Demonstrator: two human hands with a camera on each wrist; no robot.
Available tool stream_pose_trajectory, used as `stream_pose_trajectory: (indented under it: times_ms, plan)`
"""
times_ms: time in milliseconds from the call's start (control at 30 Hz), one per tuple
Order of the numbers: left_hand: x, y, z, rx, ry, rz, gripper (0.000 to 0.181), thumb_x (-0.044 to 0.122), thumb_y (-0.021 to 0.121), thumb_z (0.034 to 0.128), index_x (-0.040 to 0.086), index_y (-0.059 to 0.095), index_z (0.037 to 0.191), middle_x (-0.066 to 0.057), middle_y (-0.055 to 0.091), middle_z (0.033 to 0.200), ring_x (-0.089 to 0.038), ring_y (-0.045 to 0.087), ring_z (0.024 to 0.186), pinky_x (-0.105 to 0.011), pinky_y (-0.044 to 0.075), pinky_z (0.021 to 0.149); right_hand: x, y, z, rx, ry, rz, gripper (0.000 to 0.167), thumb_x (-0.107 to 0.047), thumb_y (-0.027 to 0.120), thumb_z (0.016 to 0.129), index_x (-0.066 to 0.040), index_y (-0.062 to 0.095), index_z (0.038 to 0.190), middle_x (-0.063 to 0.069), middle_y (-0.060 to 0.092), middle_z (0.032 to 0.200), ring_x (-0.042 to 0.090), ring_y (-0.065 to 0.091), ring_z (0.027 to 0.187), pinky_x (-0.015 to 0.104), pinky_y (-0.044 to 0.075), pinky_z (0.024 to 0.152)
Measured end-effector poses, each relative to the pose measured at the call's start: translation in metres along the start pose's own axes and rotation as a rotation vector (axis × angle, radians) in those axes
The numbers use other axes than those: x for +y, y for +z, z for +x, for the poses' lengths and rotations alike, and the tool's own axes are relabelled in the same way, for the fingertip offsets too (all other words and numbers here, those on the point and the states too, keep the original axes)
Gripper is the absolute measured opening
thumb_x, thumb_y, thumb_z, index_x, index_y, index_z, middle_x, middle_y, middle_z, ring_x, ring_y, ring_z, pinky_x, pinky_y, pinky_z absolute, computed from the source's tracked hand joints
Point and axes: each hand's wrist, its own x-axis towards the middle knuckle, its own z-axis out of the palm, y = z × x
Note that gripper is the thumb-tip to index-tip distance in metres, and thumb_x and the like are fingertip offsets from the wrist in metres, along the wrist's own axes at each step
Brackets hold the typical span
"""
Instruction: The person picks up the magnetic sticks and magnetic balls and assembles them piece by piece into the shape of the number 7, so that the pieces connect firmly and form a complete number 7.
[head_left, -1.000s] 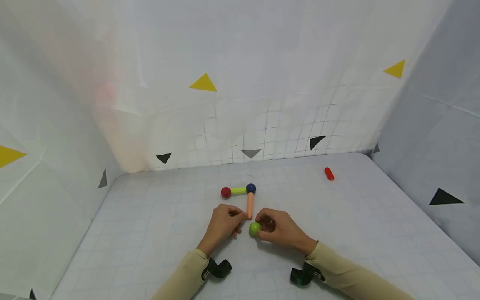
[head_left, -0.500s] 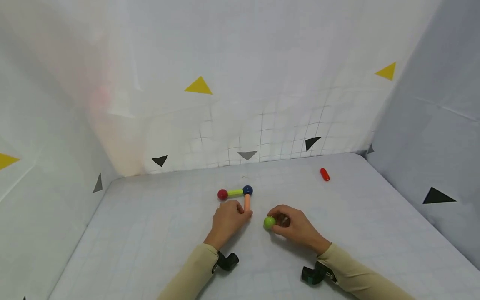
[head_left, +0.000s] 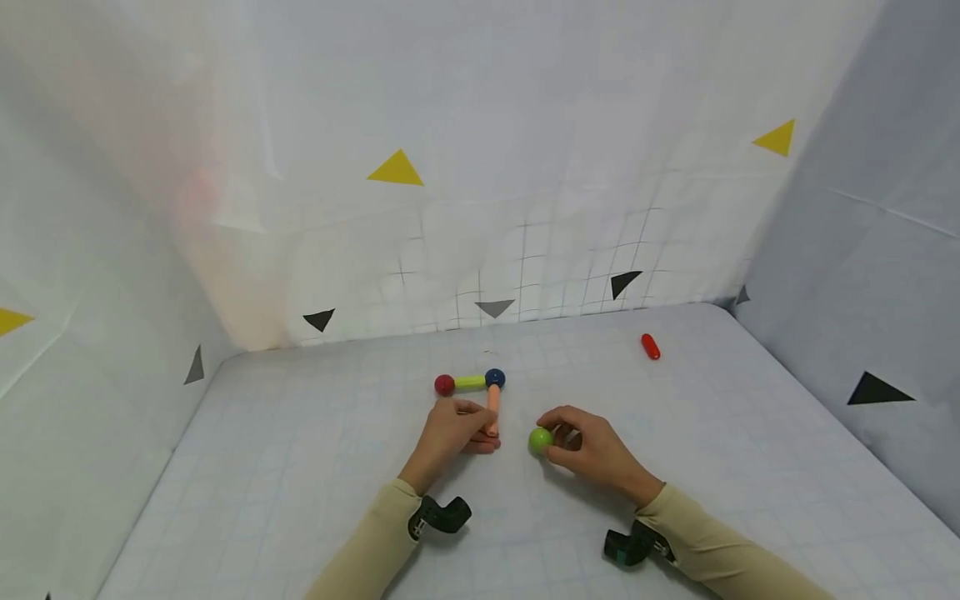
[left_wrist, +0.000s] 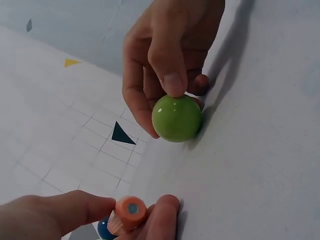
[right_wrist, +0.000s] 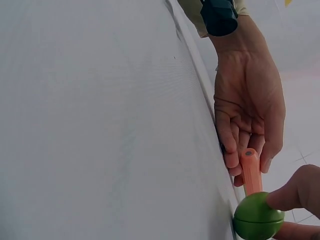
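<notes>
In the head view, my left hand (head_left: 448,433) pinches the near end of an orange rod (head_left: 492,402) between thumb and fingers. The rod's far end meets a dark blue ball (head_left: 495,378). From that ball a yellow-green rod (head_left: 470,382) runs left to a red ball (head_left: 444,385). My right hand (head_left: 594,450) holds a green ball (head_left: 540,441) in its fingertips, to the right of the orange rod and apart from it. In the left wrist view, a grey disc shows on the end face of the orange rod (left_wrist: 132,207).
A short red rod (head_left: 650,347) lies alone toward the back right of the white table (head_left: 300,483). White sheet walls with yellow and dark triangles stand behind and at both sides. Each wrist wears a small black camera (head_left: 447,515).
My right hand has carried the green ball right, away from the orange rod. My left hand has gone from beside the rod's near end to pinching it, its lower fingers now spread beneath.
</notes>
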Motion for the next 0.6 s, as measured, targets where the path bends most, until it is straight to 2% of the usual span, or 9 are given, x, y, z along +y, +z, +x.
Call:
stream_pose_trajectory:
  times_ms: [167,300,467,600]
  plan:
    - [-0.002,-0.003,0.002,-0.037,-0.018,-0.053,0.025,0.016,0.073,0.0987,-0.007,0.072,0.109,-0.018,0.076,0.090,-0.027,0.077,0.082,-0.032,0.061,0.074,-0.001,-0.004,0.000,0.009,0.003,-0.020,0.033,-0.001,0.078,0.089,-0.003,0.068,0.120,0.001,0.069,0.110,0.016,0.063,0.087,0.030,0.057,0.071]
    - [-0.003,-0.005,0.002,-0.051,-0.034,-0.092,0.024,0.014,0.073,0.0988,-0.007,0.072,0.111,-0.018,0.076,0.094,-0.027,0.077,0.086,-0.032,0.061,0.077,0.000,-0.017,0.004,0.048,0.048,-0.046,0.031,-0.003,0.078,0.091,-0.004,0.069,0.121,0.006,0.069,0.112,0.017,0.063,0.089,0.032,0.056,0.073]
    - [-0.004,-0.007,0.003,-0.061,-0.050,-0.137,0.026,0.013,0.073,0.0987,-0.008,0.070,0.113,-0.020,0.076,0.097,-0.028,0.077,0.089,-0.032,0.060,0.079,0.016,-0.051,0.018,0.139,0.112,-0.156,0.029,-0.005,0.077,0.094,-0.004,0.069,0.121,0.010,0.070,0.116,0.021,0.065,0.094,0.040,0.057,0.079]
    - [-0.005,-0.007,0.005,-0.065,-0.055,-0.138,0.028,0.015,0.074,0.0986,-0.008,0.071,0.115,-0.020,0.076,0.098,-0.028,0.077,0.089,-0.032,0.060,0.079,0.037,-0.087,0.028,0.222,0.161,-0.242,0.026,-0.003,0.074,0.096,-0.002,0.070,0.122,0.015,0.069,0.120,0.032,0.066,0.102,0.050,0.058,0.084]
